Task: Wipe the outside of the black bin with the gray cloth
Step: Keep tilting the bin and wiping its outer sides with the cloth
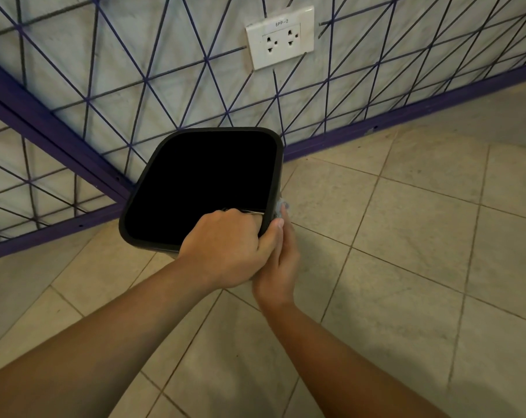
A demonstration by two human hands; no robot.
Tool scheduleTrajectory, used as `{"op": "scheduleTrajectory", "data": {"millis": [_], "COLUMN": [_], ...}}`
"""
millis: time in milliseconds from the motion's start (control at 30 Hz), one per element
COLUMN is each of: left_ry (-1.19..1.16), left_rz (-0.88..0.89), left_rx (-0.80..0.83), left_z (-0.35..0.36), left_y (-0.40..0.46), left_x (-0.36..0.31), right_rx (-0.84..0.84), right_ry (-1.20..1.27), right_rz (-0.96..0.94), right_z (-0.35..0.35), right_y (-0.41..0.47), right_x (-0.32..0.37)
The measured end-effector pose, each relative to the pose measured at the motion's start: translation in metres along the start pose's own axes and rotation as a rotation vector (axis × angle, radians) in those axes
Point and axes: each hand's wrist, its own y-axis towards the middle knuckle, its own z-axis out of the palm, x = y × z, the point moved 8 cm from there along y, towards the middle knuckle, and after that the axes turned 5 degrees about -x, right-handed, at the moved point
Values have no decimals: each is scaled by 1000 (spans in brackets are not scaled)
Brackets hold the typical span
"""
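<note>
Black bin [153, 188] sits in the corner where two walls meet, on tiled floor [406, 236]. Far rim and left rim are close to the purple baseboard [406, 116]; can't tell if touching. Open floor lies to the right of bin and toward the camera, near side also free.

Bin opening faces up toward the camera, tilted a bit; rounded-rectangle mouth, long axis running roughly near-left to far-right. Body below the rim is mostly hidden by the rim from this angle. Inside reads solid black, contents can't be made out; a thin pale line shows at the near rim by the fingers, can't tell what it is.

L hand [228, 248] grips the near-right corner of the rim: fingers curled over the edge into the bin, thumb outside along the corner. R hand [278, 260] is just beside it, partly under the L hand, against the bin's right outer wall, fingers extended upward along the wall. Gray cloth [281, 205] pokes out only at the R fingertips, pressed btwn fingers and wall; most of it hidden. Whether R hand curls round the cloth: can't tell.

Wall has a purple line pattern and a white double outlet [280, 37] labelled BPP-2, above and right of bin.
</note>
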Motion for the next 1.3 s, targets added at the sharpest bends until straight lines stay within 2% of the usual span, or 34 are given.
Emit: {"op": "scheduleTrajectory", "data": {"millis": [100,233,367,533,667,833,933,1067,1200,1300], "left_ry": [-21,-56,-29,-54,-39,-21,5,12,61,55], "left_rz": [8,27,43,39,53,44,24,21,6,18], "left_rx": [-23,-5,-70,-45,-69,-43,-51,-27,-9,-1], "left_z": [-2,-1,-5,-3,-4,-3,-3,-3,-4,-6], "left_y": [0,-1,-2,-1,-1,-2,-1,-1,-2,-6], "left_x": [-1,1,-3,0,-4,-2,-2,-2,-3,-3], "right_rx": [-13,27,-10,15,12,18,7,48,59,-113], "right_ry": [-83,-21,-60,-89,-105,-77,-54,-51,-305,-450], "right_rz": [46,-68,90,9,70,-12,92,-56,75,192], "right_z": [-7,1,-9,-1,-8,-4,-10,-2,-23,-57], "right_y": [4,-15,16,-10,10,-8,5,-11,-1,2], "right_x": [-11,4,-13,4,-10,3,-7,2,-25,-39]}}
